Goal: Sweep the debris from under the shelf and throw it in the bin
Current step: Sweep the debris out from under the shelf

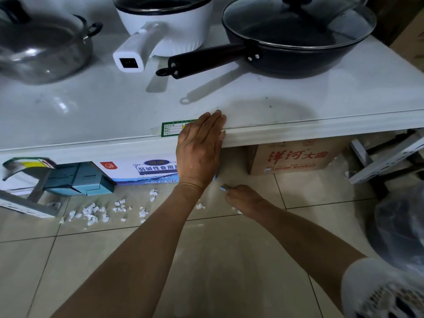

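Observation:
Torn white paper scraps [96, 212] lie scattered on the tiled floor in front of the low white shelf [298, 131]. My left hand [199, 148] rests flat on the shelf's front edge, fingers together, holding nothing. Lower down, near the floor, my right hand [243, 198] is closed around a small thing with a light blue tip [223, 187]; I cannot tell what it is. A few scraps [200, 205] lie between my two arms. No bin is clearly in view.
On the shelf stand a steel pot [43, 49], a white electric pot [160, 24] and a black lidded pan [296, 35]. Under it sit a white printed box [146, 168], teal boxes [80, 180] and a brown carton [296, 157]. Metal brackets [378, 157] stand right; a dark bag [401, 228] lies far right.

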